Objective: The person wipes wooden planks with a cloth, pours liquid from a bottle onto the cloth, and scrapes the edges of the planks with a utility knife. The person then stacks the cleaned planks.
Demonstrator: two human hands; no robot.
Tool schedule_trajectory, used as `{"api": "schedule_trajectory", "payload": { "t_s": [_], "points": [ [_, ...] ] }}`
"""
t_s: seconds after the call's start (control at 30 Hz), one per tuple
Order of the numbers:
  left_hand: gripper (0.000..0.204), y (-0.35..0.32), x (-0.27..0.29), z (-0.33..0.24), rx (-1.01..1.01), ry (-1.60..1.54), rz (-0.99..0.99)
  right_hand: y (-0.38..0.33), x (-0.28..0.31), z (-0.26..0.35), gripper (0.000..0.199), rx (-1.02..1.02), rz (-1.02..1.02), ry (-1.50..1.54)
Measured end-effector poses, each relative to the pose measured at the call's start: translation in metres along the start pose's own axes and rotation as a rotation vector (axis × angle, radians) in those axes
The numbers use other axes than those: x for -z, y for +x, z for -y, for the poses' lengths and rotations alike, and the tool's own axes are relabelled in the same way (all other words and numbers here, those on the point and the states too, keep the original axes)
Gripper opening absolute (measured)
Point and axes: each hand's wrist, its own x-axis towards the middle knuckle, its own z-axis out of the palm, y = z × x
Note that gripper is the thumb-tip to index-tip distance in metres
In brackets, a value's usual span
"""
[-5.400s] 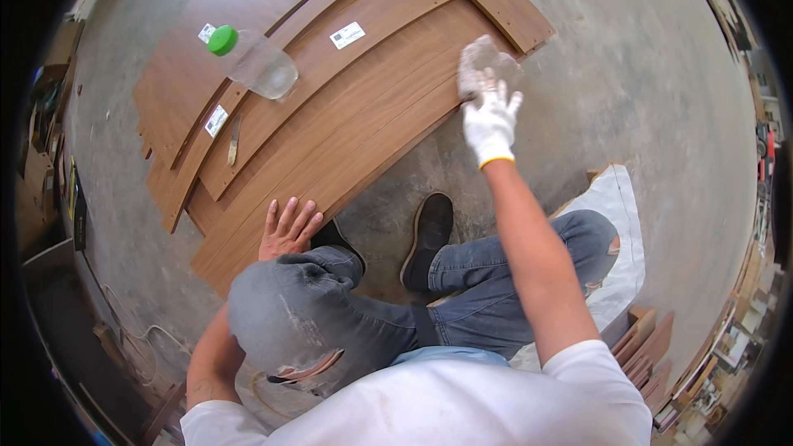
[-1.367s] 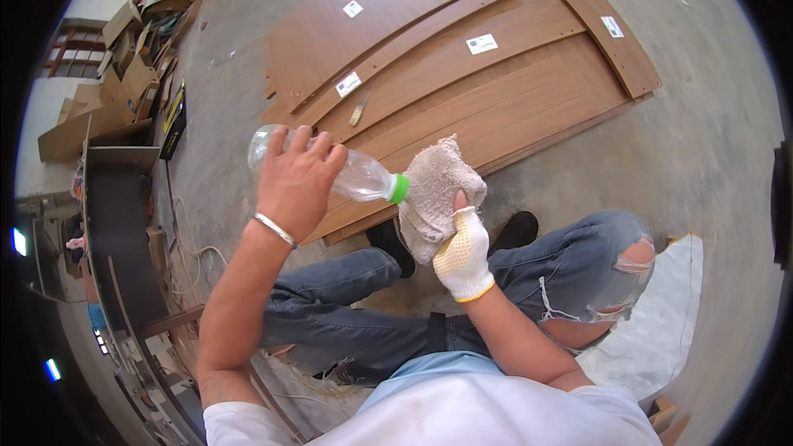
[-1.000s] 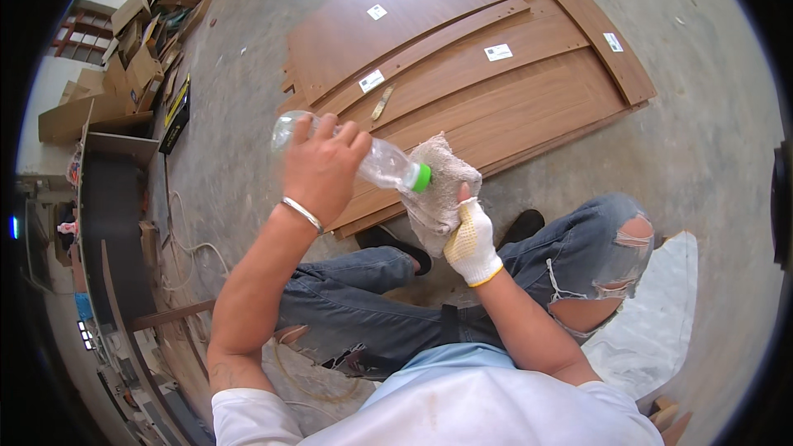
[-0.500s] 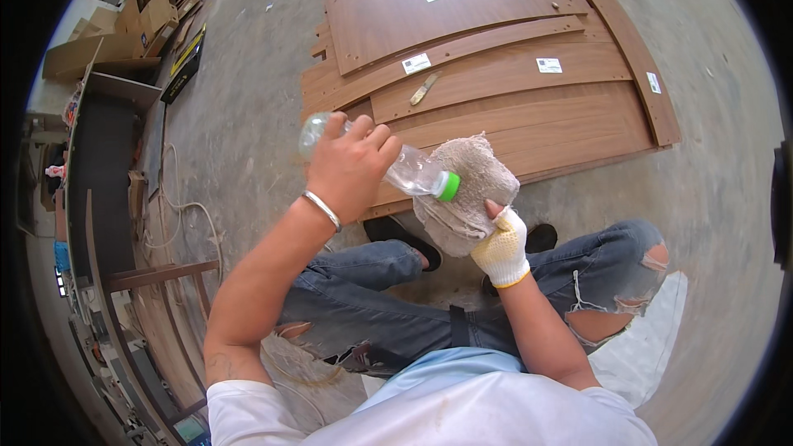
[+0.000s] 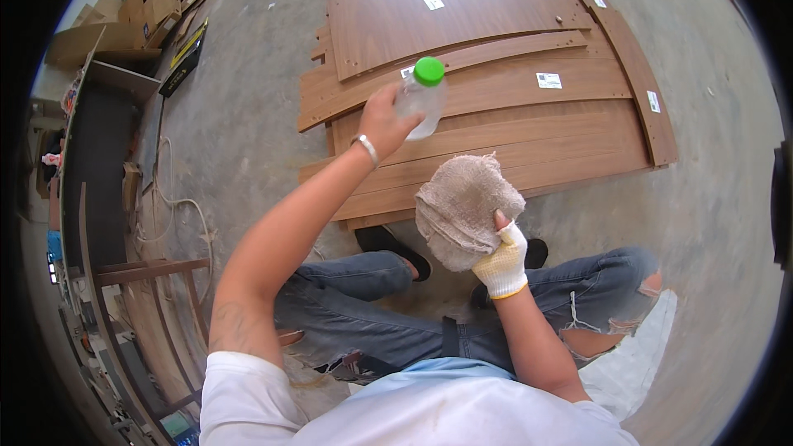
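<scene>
My left hand (image 5: 387, 124) is wrapped round a clear plastic bottle (image 5: 423, 109) with a green cap, held upright over the brown wooden panels (image 5: 504, 66). A silver bangle circles that wrist. In a white and yellow fingerless glove, my right hand (image 5: 504, 260) grips a beige terry cloth (image 5: 467, 206), thumb on top and the other fingers hidden beneath it. The cloth hangs bunched above the floor, between my knees and the near edge of the panels. Bottle and cloth are apart.
The panels lie stacked on the concrete floor and bear small white labels. Flattened cardboard (image 5: 149, 12) is heaped at the far left. A dark metal frame (image 5: 153, 272) and a pale cord (image 5: 198, 206) lie to my left. A white sheet (image 5: 632, 363) is beside my right leg.
My left hand has carried the bottle forward, away from the cloth, and turned it from tipped to upright. It now covers the place where a small knife-like tool lay. The right hand still holds the cloth.
</scene>
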Motion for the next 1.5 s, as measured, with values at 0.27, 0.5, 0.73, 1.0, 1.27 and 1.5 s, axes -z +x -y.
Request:
{"api": "schedule_trajectory", "payload": {
  "t_s": [0.27, 0.5, 0.73, 1.0, 1.27, 1.5],
  "points": [
    [0.072, 0.081, -0.064, -0.001, 0.140, -0.108, 0.141, 0.006, 0.019, 0.005, 0.048, 0.071, -0.128, -0.014],
    [0.047, 0.010, -0.013, 0.025, -0.079, 0.367, 0.534, 0.011, 0.038, 0.052, 0.050, 0.344, -0.183, -0.180],
    [0.045, -0.149, -0.026, 0.054, -0.873, 0.134, 0.533, 0.073, 0.014, 0.123, 0.046, 0.591, -0.200, -1.248],
    [0.050, -0.154, -0.092, 0.061, -1.000, 0.096, 0.377, 0.176, -0.043, 0.006, 0.070, 0.570, 0.612, -2.669],
    [0.058, -0.128, -0.122, 0.047, -0.223, -0.200, 0.306, 0.209, -0.094, -0.116, 0.064, 0.521, 1.038, -2.523],
    [0.063, -0.124, -0.162, 0.064, -0.473, 0.540, -0.063, 0.221, -0.101, -0.182, 0.065, 0.601, 1.170, -2.474]
  ]
}}
